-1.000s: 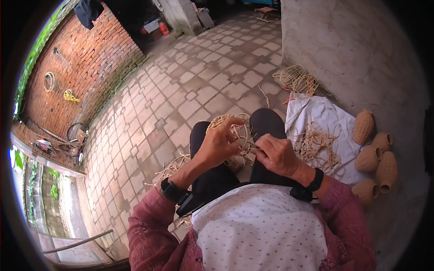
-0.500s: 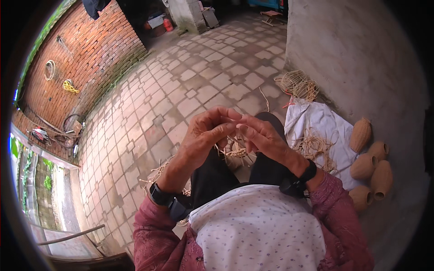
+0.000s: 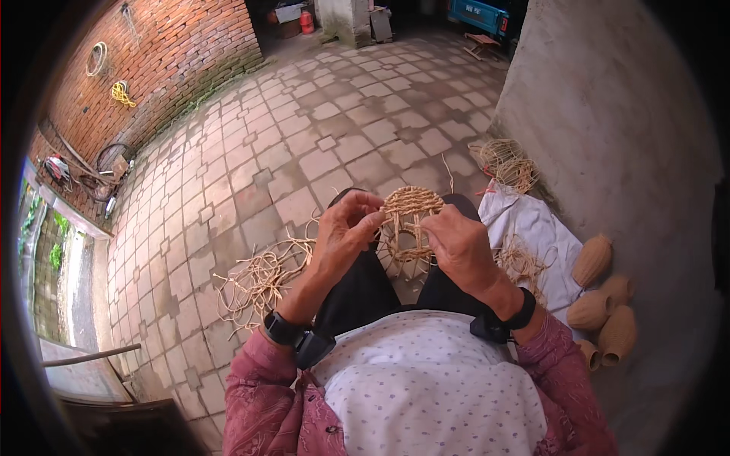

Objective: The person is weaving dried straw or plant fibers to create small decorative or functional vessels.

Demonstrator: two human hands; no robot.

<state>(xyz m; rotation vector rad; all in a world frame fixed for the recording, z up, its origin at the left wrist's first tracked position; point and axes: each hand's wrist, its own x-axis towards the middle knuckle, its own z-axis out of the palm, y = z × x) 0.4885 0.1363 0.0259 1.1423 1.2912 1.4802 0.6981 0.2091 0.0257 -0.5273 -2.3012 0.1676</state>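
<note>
A small woven piece of tan cord (image 3: 412, 199), with a braided band over a few bare uprights and a ring below, is held up between both hands above my knees. My left hand (image 3: 346, 232) pinches its left side, thumb and fingers bent at the rim. My right hand (image 3: 456, 251) grips the right side, fingers curled, partly covering it. Loose tan cords (image 3: 262, 277) lie on the paving to the left of my legs. More cord (image 3: 521, 270) is heaped on a white sack (image 3: 521, 213) to the right.
Several tan woven vessels (image 3: 589, 311) lie at the right beside a plastered wall (image 3: 608, 121). A cord bundle (image 3: 506, 163) rests at the wall's foot. A brick wall (image 3: 175, 45) with hanging coils stands left. A small stool (image 3: 479, 45) and blue vehicle (image 3: 475, 15) are at the back.
The woven piece has risen into view, its braided band now upright between my hands. My hands have moved apart from where they met half a second ago. The view has shifted slightly.
</note>
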